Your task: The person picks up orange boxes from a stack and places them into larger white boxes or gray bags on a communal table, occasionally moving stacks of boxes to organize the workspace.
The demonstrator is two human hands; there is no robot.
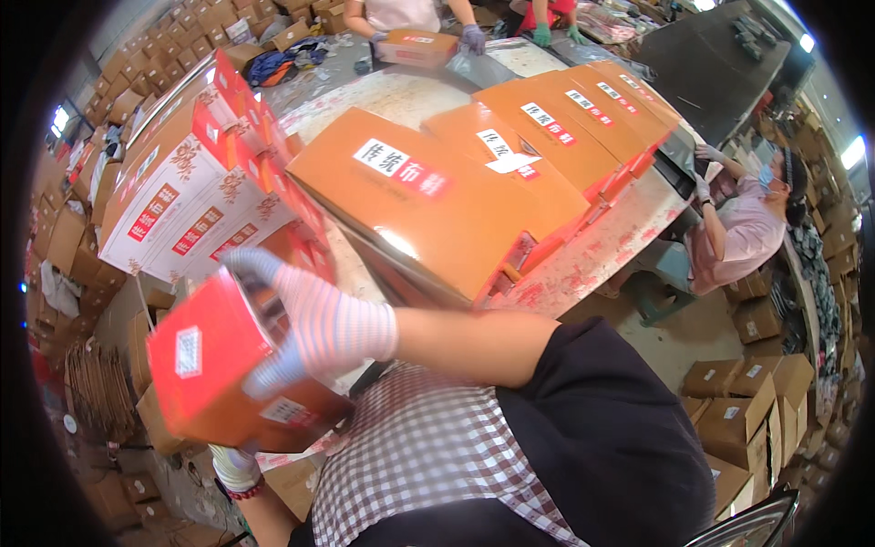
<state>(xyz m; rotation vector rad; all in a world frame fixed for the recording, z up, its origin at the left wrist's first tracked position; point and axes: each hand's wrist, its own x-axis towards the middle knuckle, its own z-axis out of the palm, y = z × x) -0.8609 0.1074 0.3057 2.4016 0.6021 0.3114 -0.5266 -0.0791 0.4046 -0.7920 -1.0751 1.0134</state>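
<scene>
A red and orange cardboard shoebox [205,351] with white labels is held tilted in front of me at the lower left. My right hand [314,319], in a striped knit glove with grey-blue fingertips, reaches across and grips its upper edge and side, a little blurred. From below, my left hand [237,465], gloved and with a red bead bracelet at the wrist, supports the same box; most of its fingers are hidden behind it. Beyond, a stack of white and orange boxes [173,214] stands at the left, and rows of orange boxes [410,196] cover the table's middle.
The worn pink-and-white table [583,283] curves round ahead. Across it, a person's gloved hands touch an orange box [416,47], with another person's green gloves [542,35] beside them. At right a masked person [747,214] sits. Brown cartons [743,410] stand on the floor.
</scene>
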